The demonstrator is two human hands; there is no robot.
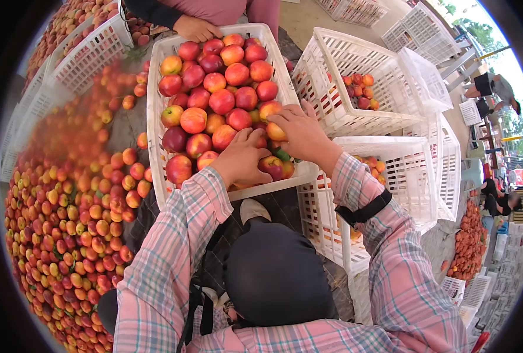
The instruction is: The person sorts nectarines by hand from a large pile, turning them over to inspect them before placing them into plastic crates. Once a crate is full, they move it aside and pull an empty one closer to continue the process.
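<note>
A white plastic crate (155,112) in front of me is filled with red and yellow nectarines (222,101). My right hand (303,134) reaches into its near right part, fingers curled over a yellow-orange nectarine (277,132). Beside it, my left hand (244,157) lies on the fruit with fingers and thumb apart. Close to the left thumb sits a dark red and yellow nectarine (271,167). A bit of green leaf (282,154) shows between my hands. On the crate's far rim rests another person's hand (196,28).
Loose nectarines (67,235) form a large pile at left. To the right stand a white crate (355,112) with some fruit and another fruit-holding crate (391,153) nearer me. A crate (91,56) is at far left. People and stacked crates appear at far right.
</note>
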